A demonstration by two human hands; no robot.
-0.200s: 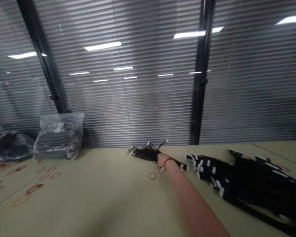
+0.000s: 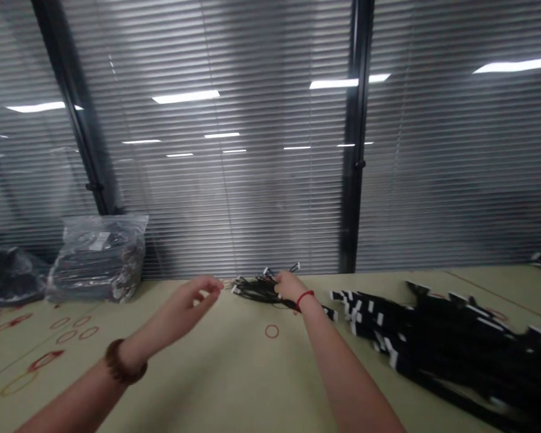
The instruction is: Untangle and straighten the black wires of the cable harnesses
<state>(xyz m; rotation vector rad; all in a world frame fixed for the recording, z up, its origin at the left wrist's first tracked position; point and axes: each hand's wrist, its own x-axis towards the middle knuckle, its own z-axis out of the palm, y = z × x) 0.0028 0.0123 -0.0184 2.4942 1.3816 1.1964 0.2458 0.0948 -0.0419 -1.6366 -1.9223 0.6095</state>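
Observation:
A small bundle of black cables [image 2: 256, 290] with white connectors lies on the pale table near the window. My right hand [image 2: 289, 285], with a red string on its wrist, is closed on the bundle's upper middle; its fingertips are partly hidden. My left hand [image 2: 193, 300], wearing a brown beaded bracelet, hovers just left of the bundle. Its thumb and fingers are apart, with nothing between them. Below the bundle lies a red rubber band [image 2: 272, 331].
A large heap of black cables [image 2: 451, 337] with white ends covers the table's right side. At the left stand a clear bag of dark cables [image 2: 97, 264] and another dark bag [image 2: 11, 276]. Red bands [image 2: 45, 361] lie scattered in front of them. Window blinds [image 2: 252, 198] rise behind.
My left hand has come into view from the lower left and reached toward the bundle. My right hand has shifted slightly on the cables. The camera view has tilted a little.

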